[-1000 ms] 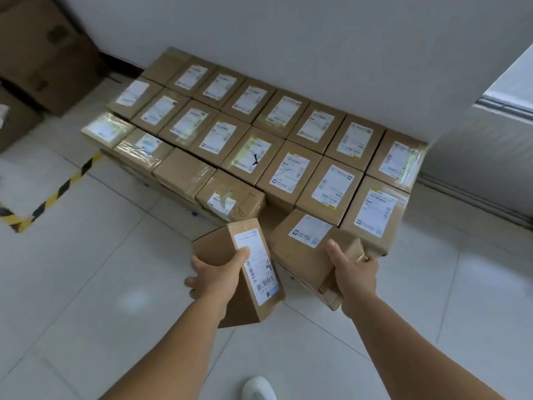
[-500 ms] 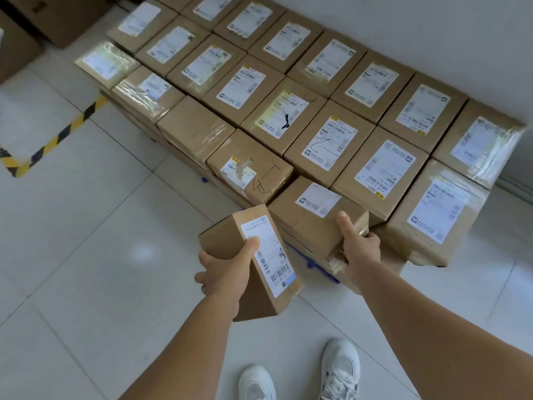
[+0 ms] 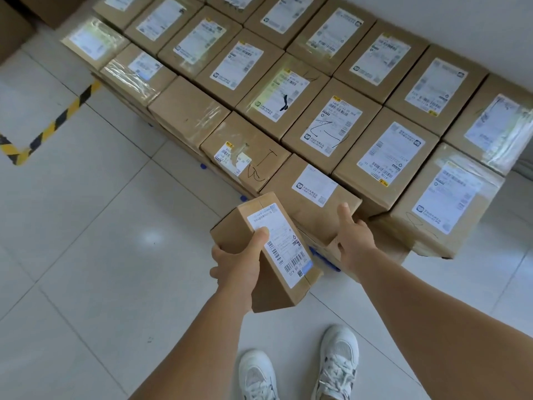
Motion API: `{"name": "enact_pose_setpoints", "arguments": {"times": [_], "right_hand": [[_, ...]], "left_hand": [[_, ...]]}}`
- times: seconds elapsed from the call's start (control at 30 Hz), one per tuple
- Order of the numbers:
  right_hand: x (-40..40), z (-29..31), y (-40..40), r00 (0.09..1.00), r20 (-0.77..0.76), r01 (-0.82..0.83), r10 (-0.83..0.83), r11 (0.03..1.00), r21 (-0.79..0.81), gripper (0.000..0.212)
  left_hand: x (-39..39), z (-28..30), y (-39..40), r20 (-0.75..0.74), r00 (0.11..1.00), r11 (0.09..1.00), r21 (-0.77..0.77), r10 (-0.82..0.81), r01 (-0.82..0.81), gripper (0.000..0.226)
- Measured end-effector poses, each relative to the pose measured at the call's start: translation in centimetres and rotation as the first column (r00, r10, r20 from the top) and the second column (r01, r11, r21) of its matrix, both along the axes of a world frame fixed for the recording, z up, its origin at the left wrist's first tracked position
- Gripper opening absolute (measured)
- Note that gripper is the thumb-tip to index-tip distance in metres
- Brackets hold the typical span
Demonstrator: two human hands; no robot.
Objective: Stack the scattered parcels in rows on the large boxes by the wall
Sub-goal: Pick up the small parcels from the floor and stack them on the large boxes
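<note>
Parcels: left hand (image 3: 239,259) grips oblong cardboard box (image 3: 268,249); right hand (image 3: 353,236) clasps squarish labelled carton (image 3: 313,194).

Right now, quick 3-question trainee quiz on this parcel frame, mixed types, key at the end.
1. True or false: the left hand grips a narrow parcel clear of the stack.
2. The right hand holds the front-row parcel by which part? A) far edge B) near corner C) its label
3. Fill in: the floor tape is striped yellow and ____.

Key: 1 true; 2 B; 3 black.
</note>
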State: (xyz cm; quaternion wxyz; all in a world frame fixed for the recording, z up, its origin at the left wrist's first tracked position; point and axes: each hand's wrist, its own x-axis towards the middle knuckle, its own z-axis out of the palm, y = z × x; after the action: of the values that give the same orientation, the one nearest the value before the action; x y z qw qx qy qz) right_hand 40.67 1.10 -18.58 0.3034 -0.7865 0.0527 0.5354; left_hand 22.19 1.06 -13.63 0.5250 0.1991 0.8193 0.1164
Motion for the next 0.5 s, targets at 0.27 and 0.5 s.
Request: {"name": "enact_pose_setpoints", "arguments": {"times": [0.27, 0.5], "right_hand": [[0.2, 6.3, -7.2, 0.99, -0.137, -0.039, 0.047, 0.997, 0.063, 0.053], [2.0, 10.5, -12.7, 0.958, -0.203, 0.241, -0.2, 0.949, 0.202, 0.038]], "left_hand": [[4.1, 4.2, -1.6, 0.308, 0.951, 0.997, 0.073, -0.033, 0.011, 0.108], [9.2, 5.4, -5.1, 0.494, 0.868, 0.996, 0.09, -0.06, 0.018, 0.073]]}}
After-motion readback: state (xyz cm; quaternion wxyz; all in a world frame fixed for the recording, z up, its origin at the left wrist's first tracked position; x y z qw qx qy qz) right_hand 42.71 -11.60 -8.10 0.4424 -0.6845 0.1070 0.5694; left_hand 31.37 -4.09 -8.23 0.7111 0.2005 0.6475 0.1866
